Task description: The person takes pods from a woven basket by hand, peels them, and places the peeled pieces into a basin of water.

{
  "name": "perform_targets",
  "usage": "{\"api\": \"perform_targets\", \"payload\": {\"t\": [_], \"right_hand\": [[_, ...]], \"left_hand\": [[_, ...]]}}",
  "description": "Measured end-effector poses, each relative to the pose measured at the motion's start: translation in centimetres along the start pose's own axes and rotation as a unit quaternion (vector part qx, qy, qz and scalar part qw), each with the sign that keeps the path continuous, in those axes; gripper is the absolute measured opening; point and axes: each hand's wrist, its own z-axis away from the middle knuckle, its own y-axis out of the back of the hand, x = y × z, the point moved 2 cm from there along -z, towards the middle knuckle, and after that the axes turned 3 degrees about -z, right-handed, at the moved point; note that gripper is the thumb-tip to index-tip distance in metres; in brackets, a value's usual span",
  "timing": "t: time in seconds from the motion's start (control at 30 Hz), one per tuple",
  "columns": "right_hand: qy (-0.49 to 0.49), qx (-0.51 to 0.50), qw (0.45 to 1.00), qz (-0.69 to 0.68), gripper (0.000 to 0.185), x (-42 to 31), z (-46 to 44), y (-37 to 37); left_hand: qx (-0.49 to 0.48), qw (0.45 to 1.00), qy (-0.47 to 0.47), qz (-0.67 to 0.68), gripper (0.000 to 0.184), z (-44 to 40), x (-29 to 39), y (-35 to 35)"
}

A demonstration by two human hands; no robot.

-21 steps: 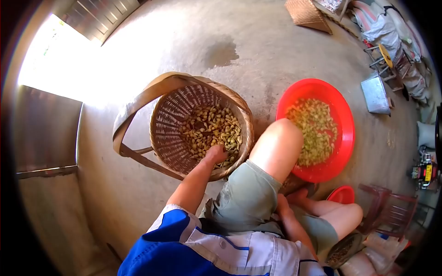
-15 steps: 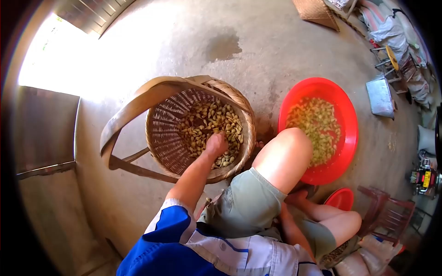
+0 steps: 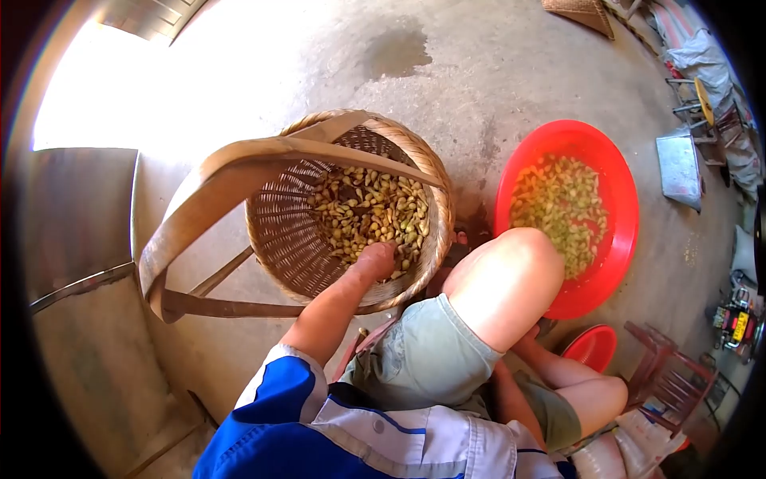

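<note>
My left hand point(image 3: 378, 259) reaches down into a deep wicker basket point(image 3: 441, 199) with a wide flat carrying handle point(image 3: 209, 172). Its fingers are curled in among many small yellow-brown tapered pieces point(image 3: 375, 206); what they grip, if anything, is hidden. My right forearm point(image 3: 511, 399) runs down between my legs, and the hand is out of sight behind my thigh. On the far side of my raised knee point(image 3: 519, 251), a large red basin point(image 3: 621, 231) holds paler yellow-green pieces point(image 3: 570, 211), apparently in water.
A smaller red basin point(image 3: 592, 346) and a brown chair point(image 3: 666, 375) are at the lower right. A metal container point(image 3: 679, 169) and sacks point(image 3: 702, 60) stand along the right wall. A damp patch point(image 3: 397, 52) marks the concrete floor. Brown panels point(image 3: 80, 211) stand at the left.
My left hand has shifted slightly toward the near side of the basket's heap. The basket's handle has swung a little outward to the left. The camera view has shifted slightly.
</note>
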Motion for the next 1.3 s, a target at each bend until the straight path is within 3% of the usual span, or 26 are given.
{"api": "perform_targets", "payload": {"t": [0.1,0.2,0.3,0.37,0.43,0.57,0.67,0.9,0.97,1.07,1.1,1.2,1.3], "right_hand": [[0.005,0.002,1.000,-0.001,0.031,0.2,-0.2,0.1],[0.010,0.001,1.000,0.001,0.030,0.2,-0.2,0.2],[0.014,0.004,1.000,0.003,0.029,0.2,-0.1,0.3],[0.016,0.008,1.000,0.004,0.028,0.2,0.0,0.3],[0.023,0.012,1.000,0.004,0.027,-0.2,0.0,0.4],[0.042,0.025,0.999,0.005,0.026,-0.7,0.1,0.8],[0.061,0.033,0.998,0.002,0.025,-0.5,-0.1,0.6],[0.200,0.103,0.974,-0.032,0.023,-2.3,0.6,2.3],[0.243,0.163,0.954,0.072,0.021,-5.7,2.7,4.1],[0.223,0.222,0.948,-0.053,0.018,-10.5,6.6,6.6],[0.297,0.262,0.917,-0.050,0.013,-11.0,7.4,7.2],[0.286,0.240,0.897,-0.236,0.010,-14.0,12.3,8.7],[0.366,0.214,0.838,-0.344,0.010,-14.4,15.3,9.9]], "left_hand": [[0.007,1.000,-0.011,-0.005,0.031,0.3,-1.4,-0.2],[-0.098,0.994,0.023,-0.049,0.035,-0.3,-2.5,-0.2],[0.036,0.989,0.078,0.121,0.032,0.3,-2.1,1.1],[0.040,0.894,0.111,0.432,0.027,0.3,-1.5,1.4],[0.039,0.706,0.101,0.700,0.022,1.0,0.0,2.3],[0.048,0.593,0.011,0.804,0.027,2.7,1.8,4.4],[0.037,0.564,-0.025,0.825,0.024,5.4,3.6,6.5],[0.033,0.574,-0.107,0.811,0.015,10.7,6.8,9.7],[0.026,0.577,-0.137,0.805,0.014,12.4,8.3,10.6],[-0.013,0.572,-0.187,0.798,0.017,16.0,12.4,12.9],[-0.027,0.583,-0.200,0.787,0.019,16.8,13.7,13.3],[-0.027,0.629,-0.244,0.738,0.021,19.5,17.5,14.0],[-0.038,0.678,-0.296,0.672,0.019,21.7,21.9,13.4]]}}
